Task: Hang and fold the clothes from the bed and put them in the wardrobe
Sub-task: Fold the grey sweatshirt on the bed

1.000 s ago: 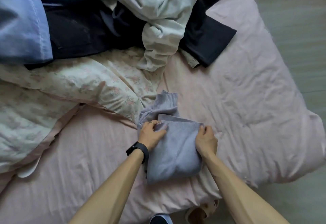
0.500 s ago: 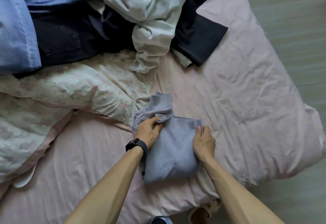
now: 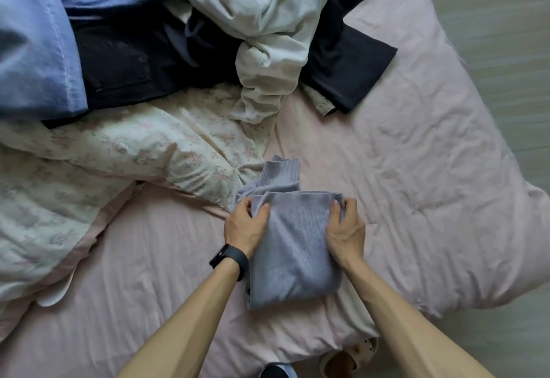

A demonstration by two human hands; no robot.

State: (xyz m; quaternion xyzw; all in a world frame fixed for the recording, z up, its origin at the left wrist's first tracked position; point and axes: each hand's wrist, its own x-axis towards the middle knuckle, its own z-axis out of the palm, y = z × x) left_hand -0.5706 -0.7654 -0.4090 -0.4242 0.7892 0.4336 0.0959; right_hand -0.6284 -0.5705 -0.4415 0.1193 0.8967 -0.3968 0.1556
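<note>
left hand (image 3: pixel 245 226): fingers curled, pinches the far left corner of the folded sweater (image 3: pixel 294 252) | right hand (image 3: pixel 345 229): fingers curled round its right edge | sweater lies on the bed (image 3: pixel 416 169), near the front edge | since earlier: grips and sweater unchanged

The left forearm (image 3: pixel 184 327) and right forearm (image 3: pixel 416 327) were bare. A black band (image 3: pixel 230 258) with a smooth dark face wrapped the left wrist. A thin ring (image 3: pixel 243 202) sat on the left hand (image 3: pixel 245 227). One foot wore a beige clog (image 3: pixel 349 355) with holes.
</note>
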